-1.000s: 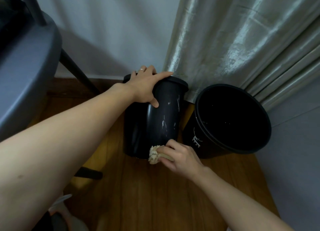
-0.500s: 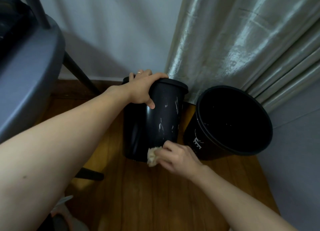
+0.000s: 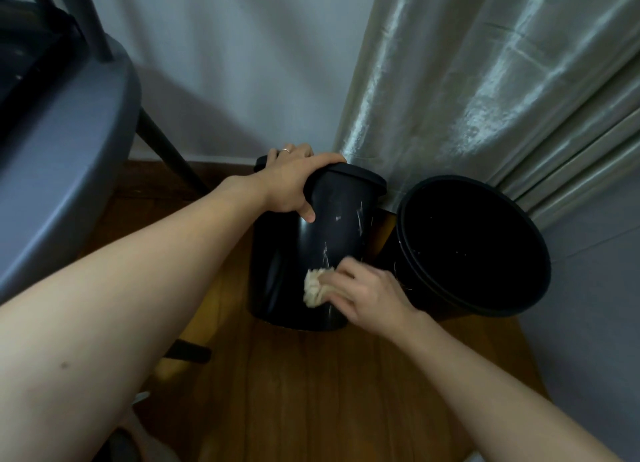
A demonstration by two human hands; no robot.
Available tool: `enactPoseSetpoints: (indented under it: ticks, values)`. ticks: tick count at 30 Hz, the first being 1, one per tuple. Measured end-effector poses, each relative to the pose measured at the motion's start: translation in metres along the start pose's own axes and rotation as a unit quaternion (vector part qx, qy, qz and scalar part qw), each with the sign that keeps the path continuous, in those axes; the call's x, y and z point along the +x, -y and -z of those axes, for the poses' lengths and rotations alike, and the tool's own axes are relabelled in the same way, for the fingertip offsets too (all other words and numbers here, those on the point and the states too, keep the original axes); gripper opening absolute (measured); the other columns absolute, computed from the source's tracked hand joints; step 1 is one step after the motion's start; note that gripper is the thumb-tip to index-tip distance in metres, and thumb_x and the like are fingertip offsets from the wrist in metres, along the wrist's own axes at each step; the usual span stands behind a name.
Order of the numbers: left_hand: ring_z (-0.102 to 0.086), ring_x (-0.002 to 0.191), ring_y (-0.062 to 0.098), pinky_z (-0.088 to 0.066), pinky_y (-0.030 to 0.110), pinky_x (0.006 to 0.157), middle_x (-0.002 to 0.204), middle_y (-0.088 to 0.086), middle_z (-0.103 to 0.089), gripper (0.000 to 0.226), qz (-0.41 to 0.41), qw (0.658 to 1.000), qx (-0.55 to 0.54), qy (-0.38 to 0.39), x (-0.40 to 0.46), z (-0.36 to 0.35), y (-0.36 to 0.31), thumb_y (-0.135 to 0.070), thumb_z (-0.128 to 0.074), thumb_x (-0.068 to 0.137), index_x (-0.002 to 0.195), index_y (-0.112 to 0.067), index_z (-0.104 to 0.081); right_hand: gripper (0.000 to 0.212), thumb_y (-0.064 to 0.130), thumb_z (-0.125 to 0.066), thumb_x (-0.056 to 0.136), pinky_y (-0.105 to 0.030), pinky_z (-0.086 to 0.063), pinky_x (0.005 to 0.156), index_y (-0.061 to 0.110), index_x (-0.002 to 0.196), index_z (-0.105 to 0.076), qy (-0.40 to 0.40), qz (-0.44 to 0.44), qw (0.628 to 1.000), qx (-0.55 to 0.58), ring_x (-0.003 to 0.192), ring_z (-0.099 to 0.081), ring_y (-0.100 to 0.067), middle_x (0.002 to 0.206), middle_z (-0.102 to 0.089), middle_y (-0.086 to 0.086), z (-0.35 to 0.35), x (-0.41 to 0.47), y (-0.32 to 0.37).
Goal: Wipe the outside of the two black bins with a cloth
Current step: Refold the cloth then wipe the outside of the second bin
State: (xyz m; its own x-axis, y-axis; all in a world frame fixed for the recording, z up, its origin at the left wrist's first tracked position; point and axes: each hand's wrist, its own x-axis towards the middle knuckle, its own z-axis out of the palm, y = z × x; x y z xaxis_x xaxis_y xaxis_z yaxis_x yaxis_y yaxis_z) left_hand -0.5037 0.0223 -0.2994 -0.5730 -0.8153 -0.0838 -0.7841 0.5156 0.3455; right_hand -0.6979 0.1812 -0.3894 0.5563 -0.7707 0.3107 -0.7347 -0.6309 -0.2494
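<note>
Two black bins stand on the wooden floor. The left bin (image 3: 287, 260) is upright, scratched white on its side. My left hand (image 3: 292, 181) grips its rim from above, thumb down the wall. My right hand (image 3: 363, 295) holds a beige cloth (image 3: 313, 288) and presses it against the lower front of that bin. The right bin (image 3: 519, 309) is wider, open at the top and tilted toward me, touching or nearly touching the left one.
A grey chair seat (image 3: 59, 170) with a dark leg (image 3: 166, 153) stands at the left. A shiny curtain (image 3: 467, 80) hangs behind the bins. A grey wall (image 3: 595, 323) closes the right side. Wooden floor (image 3: 311, 392) lies in front.
My right hand has slid the cloth upward along the lower front of the left bin. My left hand keeps its hold on the rim.
</note>
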Motion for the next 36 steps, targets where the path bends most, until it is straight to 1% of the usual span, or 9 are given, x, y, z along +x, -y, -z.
enactPoseSetpoints:
  ticks: [5,8,10,15,17,21,26,31,36]
  values:
    - [-0.033,0.108,0.023,-0.023,0.038,0.095,0.107,-0.003,-0.034,0.105,-0.014,1.000,0.003,-0.005,-0.003,0.000,0.001,-0.038,-0.088,0.060,0.145,-0.047,-0.026,0.030,0.031,-0.068,0.089,-0.039,-0.054,0.058,0.021,0.117,-0.065,-0.114,-0.159,0.981,0.003,0.073,-0.059,-0.024,0.095,-0.054,-0.003,0.025,0.057,-0.011]
    - [-0.033,0.109,0.022,-0.020,0.036,0.092,0.107,-0.004,-0.033,0.104,-0.023,1.000,0.007,-0.008,-0.004,-0.001,-0.002,-0.038,-0.087,0.061,0.145,-0.047,-0.026,0.030,0.035,-0.064,0.091,-0.041,-0.053,0.066,0.023,0.119,-0.064,-0.143,-0.216,0.965,0.029,0.078,-0.061,-0.026,0.098,-0.055,-0.002,0.027,0.071,-0.010]
    - [-0.035,0.110,0.024,-0.021,0.037,0.092,0.107,-0.004,-0.033,0.104,-0.028,0.999,0.017,-0.008,-0.004,-0.002,-0.002,-0.040,-0.087,0.062,0.146,-0.046,-0.025,0.032,0.037,-0.062,0.092,-0.041,-0.054,0.065,0.022,0.120,-0.064,-0.131,-0.204,0.970,0.033,0.078,-0.060,-0.025,0.098,-0.054,-0.001,0.023,0.062,-0.007]
    - [-0.034,0.112,0.025,-0.020,0.037,0.094,0.110,-0.003,-0.034,0.108,-0.027,0.999,0.021,0.000,-0.004,0.000,-0.003,-0.037,-0.088,0.061,0.146,-0.047,-0.023,0.029,0.033,-0.061,0.092,-0.039,-0.054,0.054,0.019,0.117,-0.066,-0.080,-0.120,0.989,0.035,0.072,-0.058,-0.020,0.094,-0.053,-0.002,0.016,0.033,-0.003]
    - [-0.034,0.113,0.026,-0.021,0.037,0.094,0.113,-0.001,-0.037,0.108,-0.026,0.999,0.027,0.001,-0.005,-0.001,-0.003,-0.038,-0.087,0.061,0.147,-0.047,-0.022,0.028,0.031,-0.063,0.092,-0.038,-0.054,0.056,0.020,0.117,-0.066,-0.095,-0.147,0.984,0.024,0.073,-0.059,-0.022,0.095,-0.054,-0.002,0.019,0.042,-0.007]
    - [-0.033,0.115,0.026,-0.021,0.038,0.097,0.120,0.002,-0.039,0.111,-0.029,0.999,0.031,0.002,-0.004,-0.002,-0.005,-0.038,-0.087,0.061,0.148,-0.046,-0.020,0.029,0.031,-0.061,0.092,-0.041,-0.053,0.071,0.022,0.120,-0.066,-0.155,-0.240,0.958,0.036,0.085,-0.061,-0.030,0.100,-0.057,-0.005,0.033,0.077,-0.011]
    - [-0.033,0.115,0.025,-0.020,0.036,0.098,0.119,0.001,-0.038,0.111,-0.038,0.999,0.030,0.006,-0.003,-0.004,-0.004,-0.038,-0.088,0.061,0.149,-0.046,-0.019,0.031,0.033,-0.063,0.092,-0.042,-0.053,0.072,0.024,0.122,-0.066,-0.131,-0.215,0.968,0.014,0.086,-0.062,-0.030,0.102,-0.057,-0.003,0.042,0.087,-0.013]
    - [-0.034,0.115,0.026,-0.021,0.036,0.098,0.117,0.001,-0.038,0.111,-0.038,0.999,0.036,0.006,-0.002,-0.003,-0.005,-0.039,-0.087,0.062,0.149,-0.046,-0.019,0.027,0.033,-0.062,0.093,-0.041,-0.053,0.071,0.024,0.119,-0.066,-0.149,-0.226,0.963,-0.007,0.085,-0.062,-0.026,0.100,-0.057,-0.001,0.050,0.073,-0.029]
    - [-0.034,0.113,0.025,-0.021,0.036,0.099,0.118,0.002,-0.038,0.111,-0.034,0.999,0.029,0.011,-0.003,-0.003,-0.004,-0.039,-0.087,0.063,0.149,-0.046,-0.018,0.029,0.035,-0.060,0.093,-0.044,-0.054,0.070,0.023,0.119,-0.065,-0.136,-0.224,0.965,0.012,0.085,-0.061,-0.027,0.102,-0.057,-0.002,0.045,0.074,-0.029]
